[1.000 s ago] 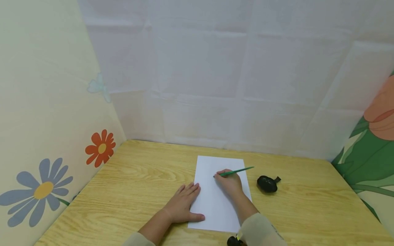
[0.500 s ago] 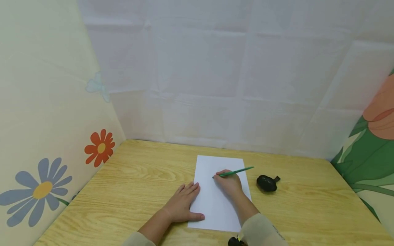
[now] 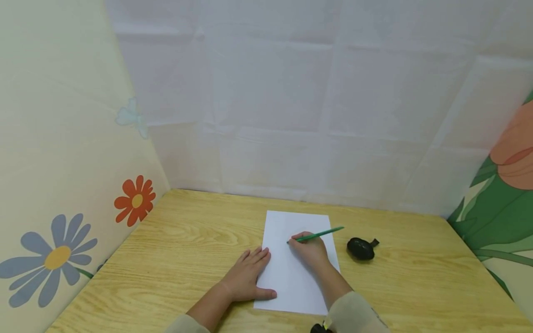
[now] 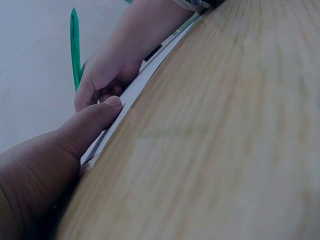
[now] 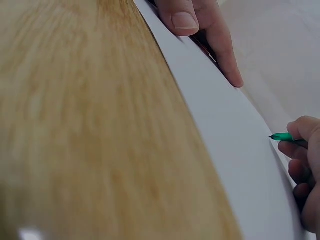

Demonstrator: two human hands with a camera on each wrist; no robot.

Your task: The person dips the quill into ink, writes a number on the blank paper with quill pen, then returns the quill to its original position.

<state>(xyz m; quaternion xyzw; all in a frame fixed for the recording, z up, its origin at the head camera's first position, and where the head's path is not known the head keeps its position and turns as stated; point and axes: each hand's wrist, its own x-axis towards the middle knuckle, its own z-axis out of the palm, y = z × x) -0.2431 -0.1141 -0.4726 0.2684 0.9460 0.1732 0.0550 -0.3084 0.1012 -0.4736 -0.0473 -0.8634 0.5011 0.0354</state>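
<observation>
- The green pen [image 3: 320,234] shifts slightly nearward over the paper [image 3: 291,286]; I judge it in use.
- Right hand [image 3: 311,253]: pinches the pen.
- Left hand [image 3: 247,277]: spread across the paper's left edge, gripping nothing.

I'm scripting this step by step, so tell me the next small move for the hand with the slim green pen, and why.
Probably a short stroke of the slim green pen on the flat white paper sheet: the right hand pinches it, tip at the sheet, while the left hand rests across the sheet's left edge, apparently steadying it.
</observation>
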